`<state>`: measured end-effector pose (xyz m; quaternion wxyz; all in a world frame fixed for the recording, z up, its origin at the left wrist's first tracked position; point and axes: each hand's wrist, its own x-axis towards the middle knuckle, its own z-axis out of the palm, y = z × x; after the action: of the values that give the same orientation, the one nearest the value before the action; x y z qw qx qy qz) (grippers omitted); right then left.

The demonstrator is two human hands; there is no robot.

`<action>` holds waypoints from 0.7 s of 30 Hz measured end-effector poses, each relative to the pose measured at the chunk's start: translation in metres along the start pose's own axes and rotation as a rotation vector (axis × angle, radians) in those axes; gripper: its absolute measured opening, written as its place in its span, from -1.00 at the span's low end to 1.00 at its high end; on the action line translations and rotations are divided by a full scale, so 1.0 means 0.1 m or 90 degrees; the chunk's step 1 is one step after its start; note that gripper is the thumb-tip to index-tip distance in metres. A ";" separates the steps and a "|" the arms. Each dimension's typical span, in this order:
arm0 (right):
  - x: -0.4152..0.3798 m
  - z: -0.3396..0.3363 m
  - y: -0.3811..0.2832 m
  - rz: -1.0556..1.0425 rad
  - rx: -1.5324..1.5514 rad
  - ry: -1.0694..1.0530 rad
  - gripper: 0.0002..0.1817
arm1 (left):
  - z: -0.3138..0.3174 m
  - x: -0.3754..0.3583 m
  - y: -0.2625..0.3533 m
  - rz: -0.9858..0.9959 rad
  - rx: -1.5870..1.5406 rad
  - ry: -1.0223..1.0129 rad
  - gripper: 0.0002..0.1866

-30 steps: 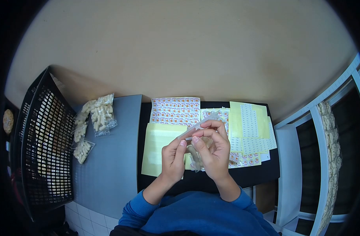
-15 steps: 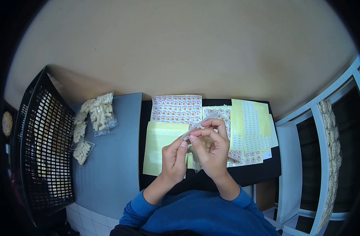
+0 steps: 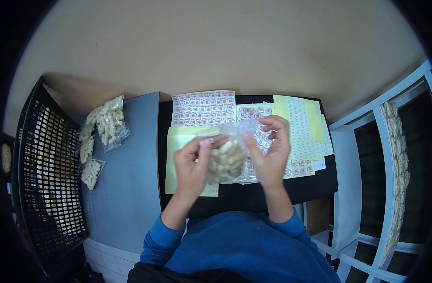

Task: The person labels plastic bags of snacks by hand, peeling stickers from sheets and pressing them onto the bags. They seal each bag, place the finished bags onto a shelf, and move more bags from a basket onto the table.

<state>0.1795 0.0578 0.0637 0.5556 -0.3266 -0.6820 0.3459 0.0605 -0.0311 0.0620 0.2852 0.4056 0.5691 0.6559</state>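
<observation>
A clear plastic bag (image 3: 229, 162) of pale, finger-shaped snacks hangs upright between my hands, above the sticker sheets. My left hand (image 3: 191, 162) pinches its upper left side, thumb in front. A small white piece, too small to identify, shows at that thumb tip. My right hand (image 3: 272, 153) is at the bag's upper right, with its thumb against the plastic and its curled fingertips on the raised clear flap (image 3: 246, 127). Behind the bag lie a sheet of round orange-and-purple stickers (image 3: 204, 107) and a yellow backing sheet (image 3: 180, 139).
Several filled bags (image 3: 110, 122) lie on the grey table (image 3: 126, 188) to the left, beside a tall black perforated basket (image 3: 51, 174). More label sheets (image 3: 301, 118) overlap on the black surface (image 3: 319, 181). A white shelf frame (image 3: 345, 198) stands at right, holding packed bags.
My hands have spread apart, and the bag has turned so its contents face me. Its top flap now stands up near my right fingers. The whole view has shifted slightly.
</observation>
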 end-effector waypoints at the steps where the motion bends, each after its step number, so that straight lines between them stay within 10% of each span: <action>1: 0.00 -0.10 0.10 0.018 0.014 0.018 -0.68 | -0.05 0.02 -0.01 -0.026 -0.001 0.036 -0.75; 10: -0.72 -0.80 0.96 0.206 -0.071 -0.020 -0.88 | -0.77 -0.15 -0.70 -0.288 -0.151 0.018 -0.70; 21: -0.75 -0.62 0.96 -0.073 -0.443 -0.215 -0.77 | -0.07 -0.11 -0.81 -0.508 0.101 -0.586 -0.57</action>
<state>0.2593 0.0550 -0.0478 0.3103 -0.3953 -0.8574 0.1110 0.0533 -0.0287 -0.0197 0.6940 0.4233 0.5426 0.2115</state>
